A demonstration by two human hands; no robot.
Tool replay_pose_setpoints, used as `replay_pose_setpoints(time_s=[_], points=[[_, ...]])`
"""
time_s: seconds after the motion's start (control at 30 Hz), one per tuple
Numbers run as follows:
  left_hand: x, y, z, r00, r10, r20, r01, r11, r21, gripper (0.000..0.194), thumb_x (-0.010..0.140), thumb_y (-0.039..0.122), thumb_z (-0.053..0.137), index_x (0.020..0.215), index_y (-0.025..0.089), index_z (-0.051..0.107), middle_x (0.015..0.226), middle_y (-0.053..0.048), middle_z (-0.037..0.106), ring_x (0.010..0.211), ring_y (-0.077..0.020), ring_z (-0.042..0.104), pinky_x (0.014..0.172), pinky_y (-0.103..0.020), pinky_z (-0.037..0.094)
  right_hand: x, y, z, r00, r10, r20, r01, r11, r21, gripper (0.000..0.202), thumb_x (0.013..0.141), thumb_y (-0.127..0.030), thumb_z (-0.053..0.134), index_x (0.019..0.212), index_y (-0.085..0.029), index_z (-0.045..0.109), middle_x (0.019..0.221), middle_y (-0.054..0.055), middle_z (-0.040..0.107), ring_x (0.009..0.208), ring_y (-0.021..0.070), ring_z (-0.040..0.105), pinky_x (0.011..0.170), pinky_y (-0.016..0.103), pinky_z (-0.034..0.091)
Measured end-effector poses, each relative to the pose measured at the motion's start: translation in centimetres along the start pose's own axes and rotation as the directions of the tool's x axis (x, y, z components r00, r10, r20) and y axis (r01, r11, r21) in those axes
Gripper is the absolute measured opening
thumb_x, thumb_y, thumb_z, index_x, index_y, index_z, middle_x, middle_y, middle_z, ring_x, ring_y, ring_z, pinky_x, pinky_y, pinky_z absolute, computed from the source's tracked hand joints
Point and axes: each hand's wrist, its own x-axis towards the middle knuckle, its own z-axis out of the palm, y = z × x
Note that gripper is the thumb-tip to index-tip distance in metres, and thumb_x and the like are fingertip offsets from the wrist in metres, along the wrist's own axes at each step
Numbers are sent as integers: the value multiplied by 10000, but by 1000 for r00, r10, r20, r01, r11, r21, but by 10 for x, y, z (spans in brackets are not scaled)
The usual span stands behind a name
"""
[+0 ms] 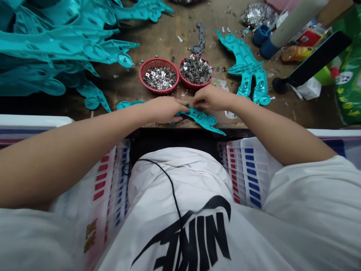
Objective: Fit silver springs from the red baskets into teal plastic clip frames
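Observation:
A teal plastic part (205,119) with round bosses and a pointed end lies along the table's front edge. My left hand (166,110) grips its middle, thumb and fingers on either side, covering some of it. Close by, my right hand (208,98) has its fingers pinched together just above the same part; whatever is between the fingertips is too small to make out. Just beyond my hands stand two red baskets: the left basket (141,75) holds shiny small metal clips (159,78), the right basket (180,77) darker metal pieces (196,70).
More teal parts are piled high (56,49) at the left. Another teal part (248,67) lies at the right, near a black fan-like blade (318,58) and bottles. A grey curved piece (199,39) sits behind the baskets. White plastic crates (251,173) flank my lap.

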Motion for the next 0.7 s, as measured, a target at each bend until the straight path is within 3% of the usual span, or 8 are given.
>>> replay_pose_setpoints(time_s=[0.2,0.33,0.4,0.5,0.6,0.7], points=[[1,5,-4,1000,-17,20,17,1000,22,518,1122,377,638,1612,392,804,1742,2,731,1433,-313,782,1197,-366,594,8,10,9,980,-186,69,190,980,-55,241,1083,-291,707,1167,-253,930,1073,54,876,1021,236,755,948,348,531],[2,7,-7,999,-28,40,26,998,56,520,1131,374,620,1617,395,806,1779,18,702,1415,-309,788,1170,-365,612,8,22,14,923,-382,55,385,918,-91,297,1150,-282,643,1221,-187,915,1081,92,865,973,218,736,894,329,518],[2,7,-7,999,-22,38,19,997,74,511,1132,370,617,1598,394,823,1777,18,704,1378,-305,800,1138,-360,621,7,23,15,909,-414,55,417,901,-117,314,1156,-264,629,1225,-160,917,1135,128,868,1007,232,744,916,346,527],[3,6,-4,1000,-12,-7,12,997,76,478,1127,374,627,1545,416,855,1701,23,762,1328,-289,809,1089,-347,625,6,20,9,938,-342,60,347,927,-144,348,1154,-294,649,1330,-167,921,1221,151,885,1080,273,772,991,397,554],[5,7,0,998,-20,-64,25,997,73,412,1119,351,631,1410,386,921,1538,-19,844,1271,-288,815,1049,-357,626,4,14,-6,992,-120,-47,108,973,-205,439,1168,-314,608,1476,-197,899,1334,147,897,1191,329,802,1075,456,563],[7,9,2,996,-28,-87,34,997,76,368,1111,326,641,1302,316,956,1370,-80,884,1227,-303,820,1031,-377,623,2,11,-15,987,79,-137,-114,955,-275,503,1170,-277,561,1566,-212,863,1439,144,882,1310,364,804,1122,473,559]])
